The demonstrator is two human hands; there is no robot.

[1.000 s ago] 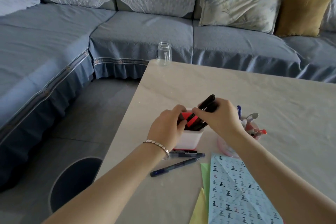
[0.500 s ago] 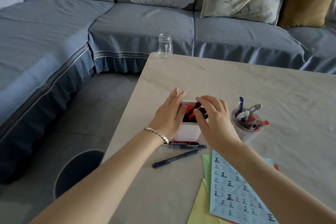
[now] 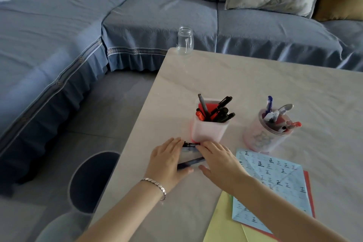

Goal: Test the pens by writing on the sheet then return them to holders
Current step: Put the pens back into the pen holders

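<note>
Blue sofa (image 3: 157, 15) behind, beige table (image 3: 255, 84) up front, glass jar (image 3: 185, 40) on its far edge. Left hand (image 3: 169, 160) and right hand (image 3: 218, 161) lie flat, fingers straight and close together, either side of a black pen (image 3: 191, 144) and blue pen (image 3: 191, 162) just in front of the white holder (image 3: 208, 133). It's blurry there, so can't tell if they're touching the pens. Round holder (image 3: 263, 137) and blue sheet (image 3: 275, 179) sit to the right.

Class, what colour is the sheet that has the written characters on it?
The sheet is light blue with dark characters; the head view shows it.
</note>
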